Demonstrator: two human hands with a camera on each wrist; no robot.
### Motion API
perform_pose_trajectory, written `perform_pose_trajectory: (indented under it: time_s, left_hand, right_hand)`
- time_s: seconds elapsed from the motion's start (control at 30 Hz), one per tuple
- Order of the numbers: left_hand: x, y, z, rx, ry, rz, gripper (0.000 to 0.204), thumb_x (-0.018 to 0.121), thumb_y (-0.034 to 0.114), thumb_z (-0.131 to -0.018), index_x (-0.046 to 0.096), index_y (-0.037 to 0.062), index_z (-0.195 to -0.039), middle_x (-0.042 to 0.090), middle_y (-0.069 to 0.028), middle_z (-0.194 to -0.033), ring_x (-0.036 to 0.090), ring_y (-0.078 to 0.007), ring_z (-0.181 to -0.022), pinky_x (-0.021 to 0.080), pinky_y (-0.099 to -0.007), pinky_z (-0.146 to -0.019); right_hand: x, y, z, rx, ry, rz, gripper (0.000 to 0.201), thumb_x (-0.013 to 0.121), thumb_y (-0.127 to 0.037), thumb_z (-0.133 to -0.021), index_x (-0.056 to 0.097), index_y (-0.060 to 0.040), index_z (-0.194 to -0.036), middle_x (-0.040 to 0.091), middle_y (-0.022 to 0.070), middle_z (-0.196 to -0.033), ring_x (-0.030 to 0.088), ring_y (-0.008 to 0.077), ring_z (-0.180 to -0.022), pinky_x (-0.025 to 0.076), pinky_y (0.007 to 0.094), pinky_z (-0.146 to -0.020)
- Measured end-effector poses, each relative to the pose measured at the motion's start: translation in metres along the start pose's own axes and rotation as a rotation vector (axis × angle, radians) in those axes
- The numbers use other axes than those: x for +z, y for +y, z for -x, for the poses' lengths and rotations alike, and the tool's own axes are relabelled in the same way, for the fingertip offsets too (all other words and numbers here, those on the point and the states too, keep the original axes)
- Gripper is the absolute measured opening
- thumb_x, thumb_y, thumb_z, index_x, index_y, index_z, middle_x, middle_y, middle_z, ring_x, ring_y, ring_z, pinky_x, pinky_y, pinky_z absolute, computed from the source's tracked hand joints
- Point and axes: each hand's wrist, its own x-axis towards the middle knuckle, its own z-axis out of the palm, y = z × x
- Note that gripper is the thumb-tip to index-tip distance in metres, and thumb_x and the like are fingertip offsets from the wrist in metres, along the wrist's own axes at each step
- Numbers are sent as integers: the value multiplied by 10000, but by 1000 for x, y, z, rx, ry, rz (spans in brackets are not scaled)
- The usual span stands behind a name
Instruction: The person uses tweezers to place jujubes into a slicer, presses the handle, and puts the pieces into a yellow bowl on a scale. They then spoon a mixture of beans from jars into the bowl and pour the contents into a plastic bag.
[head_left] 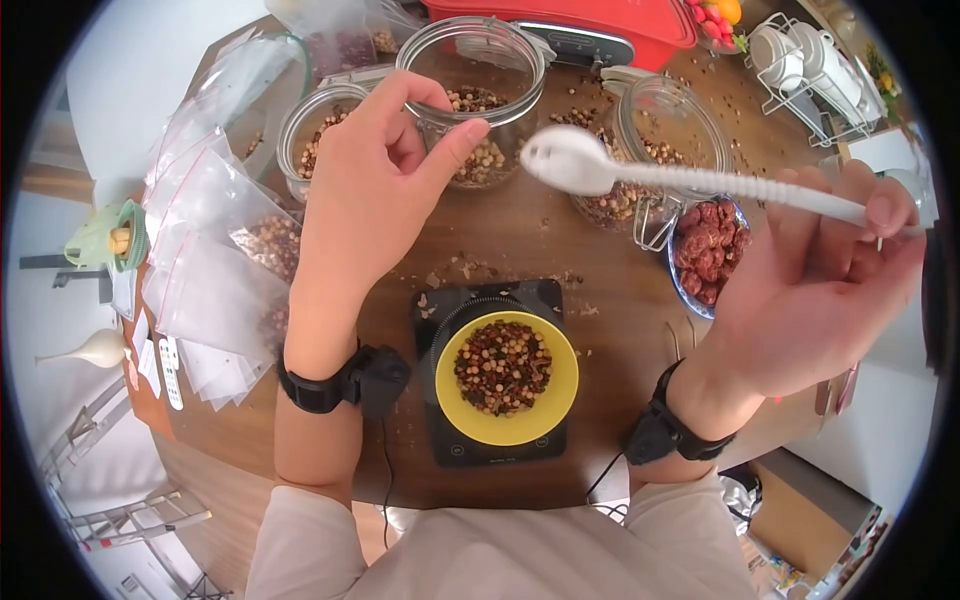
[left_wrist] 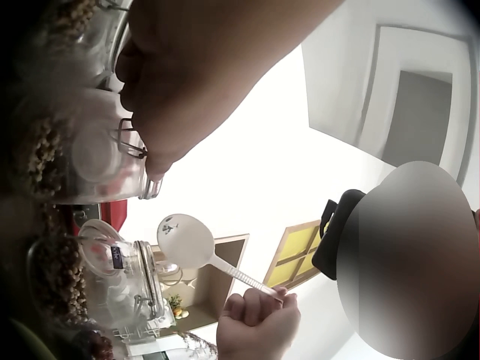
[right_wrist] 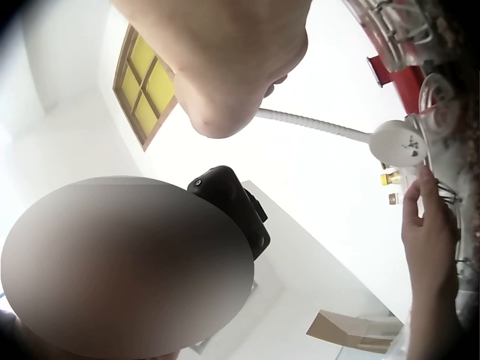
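My right hand (head_left: 825, 275) pinches the ribbed handle end of a white spoon (head_left: 570, 160), held up above the table. The spoon's bowl (left_wrist: 186, 241) has a small dark print. My left hand (head_left: 385, 185) is raised, thumb and index finger apart and the other fingers loosely bent, overlapping the near rim of a large open glass jar (head_left: 470, 165) of mixed beans and grains. Nothing shows between its thumb and index finger. Below, between both forearms, a yellow bowl (head_left: 568, 385) of mixed beans and grains stands on a black kitchen scale (head_left: 440, 440).
More open jars stand left (head_left: 285, 150) and right (head_left: 722, 150) of the large one. A blue-rimmed bowl (head_left: 672, 270) holds red dried fruit. Plastic bags (head_left: 215, 290) cover the left side. Behind are a red appliance (head_left: 640, 35) and a cup rack (head_left: 815, 85). Spilled grains dot the table (head_left: 540, 240).
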Motion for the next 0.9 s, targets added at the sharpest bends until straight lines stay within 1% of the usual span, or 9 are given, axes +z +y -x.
perform_pose_trajectory:
  time_s: [0.2,0.23,0.33,0.43,0.53,0.57,0.63,0.73,0.9]
  left_hand:
    - [-2,3,1,26,-25,-89,242,777,149,-864,588,66,-991,303,87,-560,260,-17,-525,196,-229,-508]
    - [-2,3,2,32,-23,-106,242,777,144,-861,588,67,-991,303,86,-560,261,-18,-524,197,-229,-508]
    - [-5,3,0,3,-45,-159,311,786,223,-840,602,64,-1033,333,6,-519,337,-117,-482,302,-295,-496]
    - [-6,13,1,-7,-6,-112,299,776,197,-850,606,61,-1055,326,16,-521,325,-98,-486,282,-286,-494]
    - [-4,19,3,2,71,-6,271,763,161,-860,610,57,-1060,317,27,-524,309,-75,-491,261,-273,-494]
    - [-5,23,4,19,61,-26,251,757,149,-863,613,56,-1046,315,29,-523,303,-72,-490,258,-270,-494]
    - [-8,30,6,54,47,-65,212,746,125,-867,619,54,-1020,310,33,-522,293,-64,-488,252,-263,-494]
    - [-13,30,9,95,-108,-50,133,710,65,-898,619,68,-995,297,76,-556,271,-25,-519,200,-241,-502]
    - [-10,34,12,106,-175,0,131,713,43,-878,623,62,-972,336,69,-559,287,-25,-517,208,-238,-493]
  right_hand:
    - [4,5,-5,-452,194,579,348,473,-288,-1054,567,-24,-848,399,10,-631,251,82,-512,194,250,-502]
    - [0,6,-5,-475,173,560,351,479,-280,-1055,574,-16,-844,424,17,-638,267,81,-506,194,246,-493]
    - [-1,6,-7,-500,168,640,374,491,-290,-1064,592,-10,-838,475,20,-661,306,65,-510,191,236,-484]
    - [-5,18,-18,-519,98,848,403,487,-319,-1075,606,-25,-827,509,1,-685,336,34,-532,197,226,-490]
    - [-5,26,-17,-234,-35,972,420,465,-332,-1086,606,-47,-811,466,-59,-667,337,8,-571,223,222,-507]
    - [-3,24,-14,-75,-93,1018,416,458,-323,-1089,593,-50,-805,442,-69,-656,332,13,-579,230,225,-513]
    - [1,26,-13,-6,-223,1012,431,465,-310,-1083,568,-25,-777,476,22,-591,430,96,-564,373,293,-538]
    - [0,29,-13,55,-234,982,429,440,-288,-1091,542,-28,-766,440,25,-580,410,99,-557,361,301,-529]
    - [4,26,-8,188,-246,832,417,435,-277,-1094,535,-36,-768,438,-4,-596,397,82,-566,340,281,-527]
